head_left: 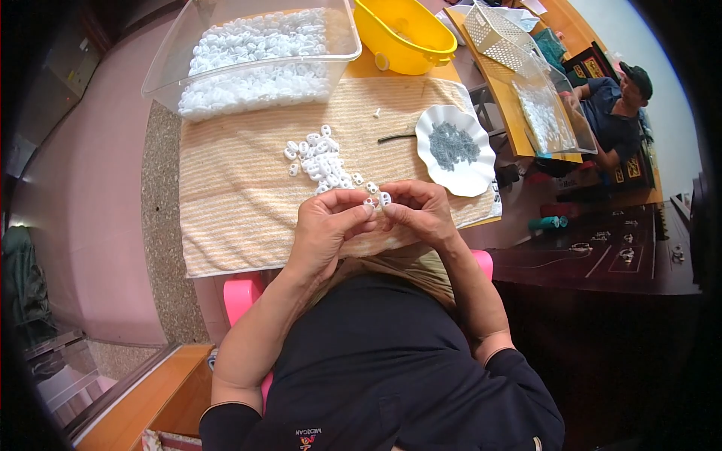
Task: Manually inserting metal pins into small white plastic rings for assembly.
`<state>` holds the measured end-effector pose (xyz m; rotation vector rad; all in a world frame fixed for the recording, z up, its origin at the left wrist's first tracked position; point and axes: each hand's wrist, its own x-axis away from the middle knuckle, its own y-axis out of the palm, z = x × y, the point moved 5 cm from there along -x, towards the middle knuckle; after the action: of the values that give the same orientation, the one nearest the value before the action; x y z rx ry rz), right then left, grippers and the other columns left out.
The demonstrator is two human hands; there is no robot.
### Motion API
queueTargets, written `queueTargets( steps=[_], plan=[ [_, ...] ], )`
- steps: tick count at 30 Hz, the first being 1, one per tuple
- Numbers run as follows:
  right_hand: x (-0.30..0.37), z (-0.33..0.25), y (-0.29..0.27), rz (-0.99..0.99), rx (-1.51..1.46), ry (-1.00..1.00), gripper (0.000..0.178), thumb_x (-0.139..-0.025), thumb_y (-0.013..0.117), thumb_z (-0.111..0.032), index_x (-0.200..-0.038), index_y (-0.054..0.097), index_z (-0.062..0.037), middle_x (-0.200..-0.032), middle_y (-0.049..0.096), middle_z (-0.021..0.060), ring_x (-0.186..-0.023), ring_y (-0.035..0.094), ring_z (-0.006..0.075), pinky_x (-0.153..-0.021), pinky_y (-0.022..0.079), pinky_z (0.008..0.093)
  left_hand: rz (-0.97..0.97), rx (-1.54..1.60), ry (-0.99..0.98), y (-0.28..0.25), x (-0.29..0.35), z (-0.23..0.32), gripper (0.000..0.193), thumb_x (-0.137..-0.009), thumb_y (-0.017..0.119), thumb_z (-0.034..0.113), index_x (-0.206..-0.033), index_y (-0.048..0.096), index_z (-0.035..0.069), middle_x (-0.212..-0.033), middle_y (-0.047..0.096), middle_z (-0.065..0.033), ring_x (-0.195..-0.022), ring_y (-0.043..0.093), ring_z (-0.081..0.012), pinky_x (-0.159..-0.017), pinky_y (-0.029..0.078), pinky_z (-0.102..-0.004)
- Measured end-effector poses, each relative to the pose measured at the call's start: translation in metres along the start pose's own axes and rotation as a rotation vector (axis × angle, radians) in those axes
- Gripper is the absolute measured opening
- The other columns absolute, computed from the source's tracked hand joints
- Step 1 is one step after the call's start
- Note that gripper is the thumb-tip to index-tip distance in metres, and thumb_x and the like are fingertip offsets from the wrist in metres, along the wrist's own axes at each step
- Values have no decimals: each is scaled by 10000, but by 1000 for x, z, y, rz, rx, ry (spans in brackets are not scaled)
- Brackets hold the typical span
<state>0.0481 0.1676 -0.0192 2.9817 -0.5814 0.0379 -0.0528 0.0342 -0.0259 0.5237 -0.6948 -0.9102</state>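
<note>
Close in front of my body, both hands meet above the near part of a striped towel point(248, 188). My left hand point(331, 218) pinches a small white plastic piece point(369, 202) between thumb and forefinger. In the pinched fingers of my right hand point(421, 214) is a small white oval plastic piece with two holes point(385, 199). The two pieces are almost side by side; whether they touch I cannot tell. Just beyond my fingers lies a loose pile of similar white two-holed pieces point(323, 164), with a few strays near my fingertips.
A clear plastic bin point(346, 45) heaped with white pieces stands at the back left, beside a yellow tub point(406, 37). At the right, a white scalloped dish point(475, 180) bears tiny grey pieces point(453, 145). Another person point(613, 113) sits at a further table with a clear bin.
</note>
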Motion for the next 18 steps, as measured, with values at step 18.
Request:
queueTargets(
  steps=[18],
  plan=[
    [0, 0, 0, 23, -4, -5, 280, -856, 658, -2, -1124, 606, 59, -870, 681, 99, -663, 648, 130, -586, 556, 259, -3, -9, -4, -1, 0, -2, 172, -828, 666, -6, -995, 627, -27, -886, 677, -99, -743, 656, -136, -709, 570, -254]
  ],
)
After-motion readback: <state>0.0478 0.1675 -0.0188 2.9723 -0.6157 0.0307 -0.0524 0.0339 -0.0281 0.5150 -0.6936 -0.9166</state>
